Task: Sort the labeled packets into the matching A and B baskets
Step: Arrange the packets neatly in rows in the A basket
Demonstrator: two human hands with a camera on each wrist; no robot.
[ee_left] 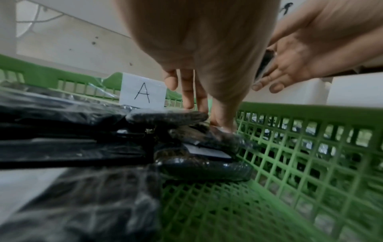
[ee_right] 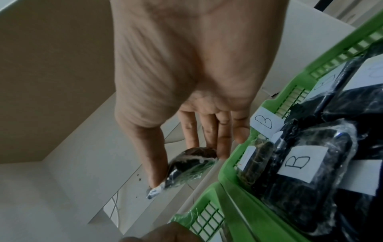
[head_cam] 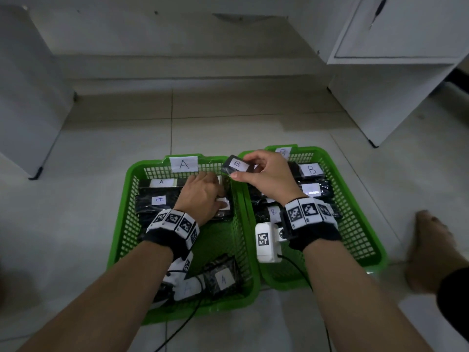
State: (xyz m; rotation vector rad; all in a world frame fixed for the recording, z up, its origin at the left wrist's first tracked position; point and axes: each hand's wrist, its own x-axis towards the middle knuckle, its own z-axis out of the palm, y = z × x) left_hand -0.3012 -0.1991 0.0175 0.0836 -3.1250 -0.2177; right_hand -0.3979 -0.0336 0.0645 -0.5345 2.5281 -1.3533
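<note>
Right hand point(head_cam: 266, 174): thumb and fingertips pinch a small black packet marked B point(head_cam: 236, 165), held in the air above the shared wall between the A basket point(head_cam: 121, 232) and the B basket point(head_cam: 365, 224), at their far end. Right wrist view confirms the pinch; the other fingers lie fairly straight.

Left hand point(head_cam: 203, 196): palm down inside the A basket, fingers reaching onto the black packets piled at its far end; whether it grips one cannot be told, since the fingertips are hidden.

Progress, judged: well along. A basket holds several A-marked packets point(head_cam: 160, 199), far end and near corner. B basket holds several B-marked packets point(head_cam: 311, 170) at its far end.

Left to do: set the held B packet into the B basket; check the half-covered labels under the left hand, which cannot be read.
</note>
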